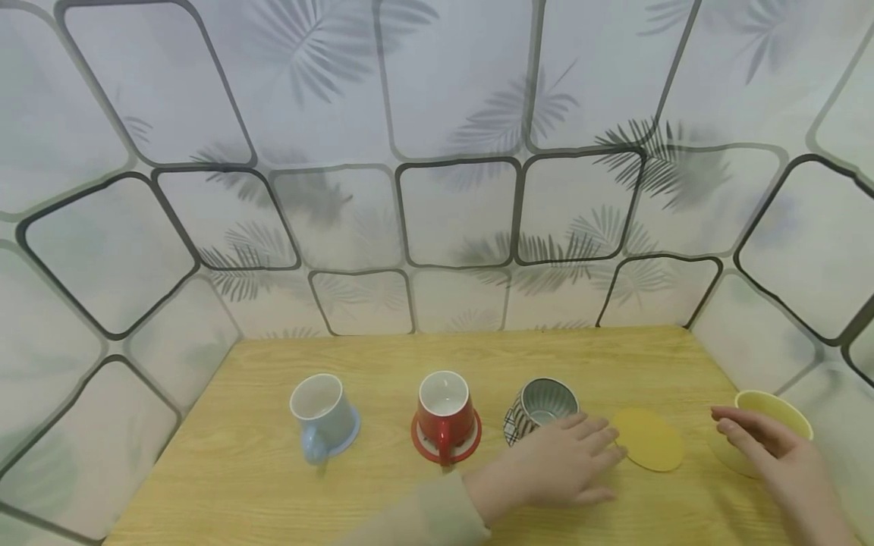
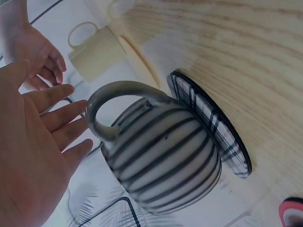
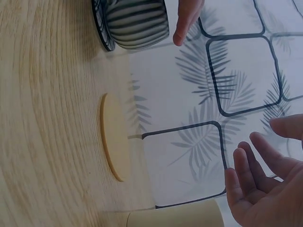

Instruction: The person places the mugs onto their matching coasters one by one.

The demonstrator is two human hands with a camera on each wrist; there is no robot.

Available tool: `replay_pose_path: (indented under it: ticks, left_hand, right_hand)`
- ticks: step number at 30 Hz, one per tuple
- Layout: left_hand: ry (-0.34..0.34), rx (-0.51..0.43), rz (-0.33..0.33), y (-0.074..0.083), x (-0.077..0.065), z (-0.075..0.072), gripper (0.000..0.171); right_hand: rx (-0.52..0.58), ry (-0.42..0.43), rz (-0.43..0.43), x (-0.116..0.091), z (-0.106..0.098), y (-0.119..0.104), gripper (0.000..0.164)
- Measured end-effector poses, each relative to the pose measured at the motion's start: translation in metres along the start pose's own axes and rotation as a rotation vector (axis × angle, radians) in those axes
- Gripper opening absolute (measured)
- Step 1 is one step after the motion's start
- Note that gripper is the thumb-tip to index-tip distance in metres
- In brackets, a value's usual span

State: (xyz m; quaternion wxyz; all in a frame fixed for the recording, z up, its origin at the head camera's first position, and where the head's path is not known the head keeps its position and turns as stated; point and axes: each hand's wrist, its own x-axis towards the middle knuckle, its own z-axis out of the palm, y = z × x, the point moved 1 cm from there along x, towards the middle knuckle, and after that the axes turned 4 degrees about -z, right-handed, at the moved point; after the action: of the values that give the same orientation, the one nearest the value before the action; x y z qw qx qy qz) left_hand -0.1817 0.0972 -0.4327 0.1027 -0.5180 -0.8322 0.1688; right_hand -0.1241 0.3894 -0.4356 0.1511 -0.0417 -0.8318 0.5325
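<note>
My left hand is spread, palm down, at the near side of a striped grey mug. Its straight fingers are right beside the mug's handle, without gripping it. The mug sits on a plaid coaster with a dark edge. On the right, my right hand has loosely bent fingers and holds nothing. It overlaps a pale yellow mug in the head view, hiding part of it. A round yellow coaster lies flat on the table between the two hands.
To the left, a red mug stands on a red-rimmed coaster, handle facing me. Farther left is a light blue mug on a blue coaster. Patterned panels enclose the wooden table at the back and sides.
</note>
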Motion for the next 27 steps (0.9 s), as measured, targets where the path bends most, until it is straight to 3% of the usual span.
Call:
replay_pose_path:
  ticks: [6, 13, 20, 23, 27]
  left_hand:
    - [0.007, 0.007, 0.007, 0.005, 0.006, 0.0, 0.062]
    - [-0.06, 0.001, -0.021, 0.012, 0.014, 0.004, 0.064]
    - [-0.058, 0.014, -0.011, 0.019, 0.018, 0.007, 0.063]
    - [-0.045, 0.007, -0.009, 0.02, 0.021, 0.008, 0.063]
    - [-0.034, -0.008, -0.008, 0.022, 0.025, 0.009, 0.062]
  right_hand:
    - [-0.007, 0.028, 0.035, 0.001, -0.009, -0.001, 0.028]
    - [-0.032, 0.098, 0.081, 0.0, -0.017, 0.0, 0.022]
    - [0.349, 0.134, -0.096, -0.003, -0.02, 0.006, 0.043]
    - [0.418, 0.141, -0.134, -0.003, -0.02, 0.008, 0.043]
    - [0.417, 0.151, -0.122, -0.003, -0.025, 0.011, 0.043]
